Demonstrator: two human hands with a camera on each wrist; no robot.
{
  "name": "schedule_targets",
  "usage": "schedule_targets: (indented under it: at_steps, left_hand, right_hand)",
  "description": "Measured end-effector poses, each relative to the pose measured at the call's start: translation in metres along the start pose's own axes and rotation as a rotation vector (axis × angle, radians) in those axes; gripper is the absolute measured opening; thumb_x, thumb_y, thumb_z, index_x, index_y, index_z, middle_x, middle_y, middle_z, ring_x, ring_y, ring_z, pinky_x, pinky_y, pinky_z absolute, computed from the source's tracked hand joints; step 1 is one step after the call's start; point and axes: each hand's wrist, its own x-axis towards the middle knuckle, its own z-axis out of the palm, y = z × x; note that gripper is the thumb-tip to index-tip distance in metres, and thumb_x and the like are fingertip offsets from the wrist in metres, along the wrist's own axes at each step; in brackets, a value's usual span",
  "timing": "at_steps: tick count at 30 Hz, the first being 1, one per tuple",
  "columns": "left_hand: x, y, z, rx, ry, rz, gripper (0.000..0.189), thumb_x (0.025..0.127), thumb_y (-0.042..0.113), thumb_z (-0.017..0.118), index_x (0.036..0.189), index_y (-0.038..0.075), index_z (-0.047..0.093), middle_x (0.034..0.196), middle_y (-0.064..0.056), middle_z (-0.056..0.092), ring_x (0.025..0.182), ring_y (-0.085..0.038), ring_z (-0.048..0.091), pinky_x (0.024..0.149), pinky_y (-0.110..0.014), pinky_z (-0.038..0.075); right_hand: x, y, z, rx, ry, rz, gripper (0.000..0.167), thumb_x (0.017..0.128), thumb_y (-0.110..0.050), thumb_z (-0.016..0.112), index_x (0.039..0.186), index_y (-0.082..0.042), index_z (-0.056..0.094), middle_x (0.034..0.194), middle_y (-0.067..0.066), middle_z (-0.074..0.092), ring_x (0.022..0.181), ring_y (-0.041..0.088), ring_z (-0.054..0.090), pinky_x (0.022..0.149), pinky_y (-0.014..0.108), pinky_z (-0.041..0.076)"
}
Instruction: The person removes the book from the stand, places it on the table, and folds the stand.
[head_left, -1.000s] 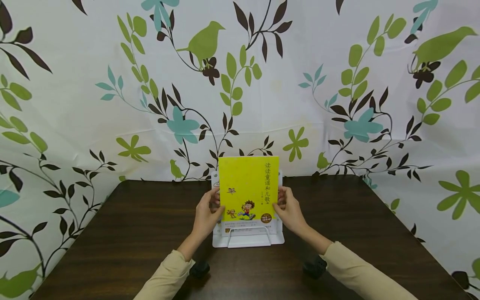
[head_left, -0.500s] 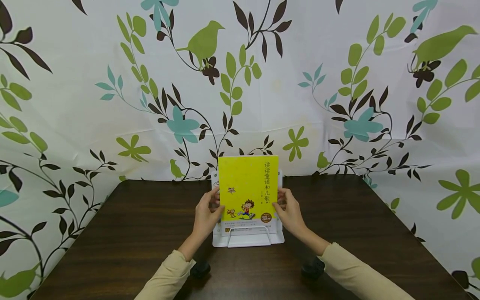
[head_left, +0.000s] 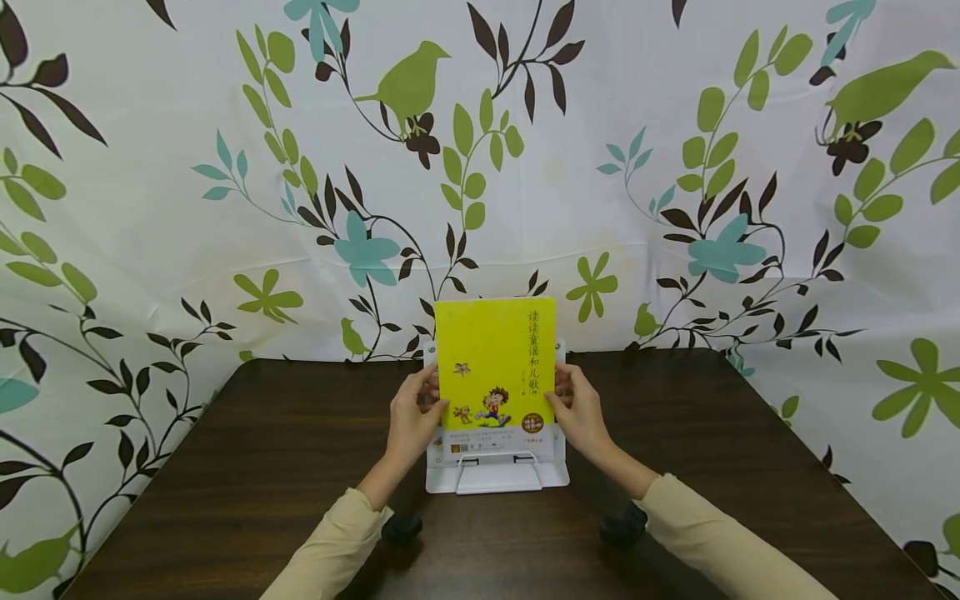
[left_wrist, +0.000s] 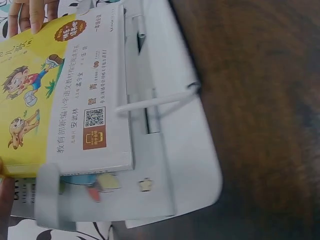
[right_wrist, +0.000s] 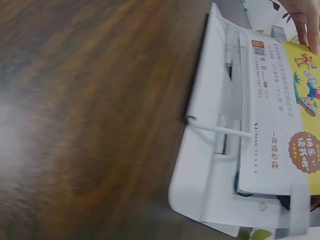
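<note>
Because each bare hand takes one side edge, the thin yellow-and-white paperback book [head_left: 495, 367] is held level between them, upright but leaning slightly back before the white book stand [head_left: 498, 478] near the far side of the dark brown wood-grain table [head_left: 300, 467]. Both hands are grasping it: the left hand [head_left: 410, 417] and the right hand [head_left: 579, 410] each lay a thumb along the front cover while the other fingers go behind, a pinch that seems meant to spare the cover from bending. From the wrist views, the book's lower edge stands apart from the stand's ledge, with the slim, round white wire arm [left_wrist: 157, 101] overlapping its bottom margin, probably there to stop pages sliding forward. Flat, pale side tabs [right_wrist: 300, 212] flank the book, likely to keep it centred. Smooth and faintly glossy, the cover carries a cartoon child and dog above a white band; the stand's base has rounded corners and a sleek, matte face. Behind hangs a softly creased white cloth [head_left: 570, 200] printed with birds and leaves.
</note>
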Motion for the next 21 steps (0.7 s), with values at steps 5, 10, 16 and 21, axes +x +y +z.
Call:
schedule_targets:
  at_steps: [5,10,16,21]
  left_hand:
    - [0.008,0.006,-0.001,0.008,0.003,-0.002,0.056,0.070,-0.015,0.068,0.122,-0.002,0.053,0.096,-0.014,0.056,0.080,-0.024,0.057,0.061,-0.027,0.053]
    - [0.014,0.010,-0.001,0.001,0.011,0.009,0.055,0.070,-0.016,0.067,0.121,-0.003,0.054,0.096,-0.015,0.055,0.081,-0.025,0.057,0.061,-0.031,0.054]
    - [0.021,0.014,-0.002,-0.006,0.020,0.029,0.053,0.070,-0.016,0.067,0.120,-0.004,0.054,0.097,-0.016,0.055,0.082,-0.026,0.058,0.061,-0.033,0.054]
    - [0.027,0.026,-0.004,-0.031,0.031,0.026,0.052,0.072,-0.015,0.066,0.121,-0.004,0.053,0.096,-0.017,0.055,0.083,-0.027,0.057,0.064,-0.035,0.054]
  right_hand:
    - [0.009,-0.003,-0.002,-0.003,0.017,-0.009,0.042,0.077,0.011,0.064,0.116,0.007,0.049,0.092,0.016,0.056,0.078,0.024,0.056,0.062,0.026,0.051]
    - [0.014,-0.007,-0.004,-0.020,0.028,-0.017,0.042,0.077,0.011,0.064,0.116,0.008,0.049,0.092,0.017,0.055,0.079,0.025,0.057,0.062,0.027,0.051]
    - [0.020,-0.040,-0.010,-0.001,0.054,-0.041,0.039,0.075,0.017,0.061,0.112,0.017,0.048,0.089,0.026,0.054,0.077,0.035,0.056,0.061,0.038,0.052]
    - [0.027,-0.029,-0.011,0.011,0.062,-0.039,0.041,0.077,0.013,0.062,0.116,0.012,0.048,0.090,0.021,0.055,0.078,0.029,0.057,0.063,0.031,0.052]
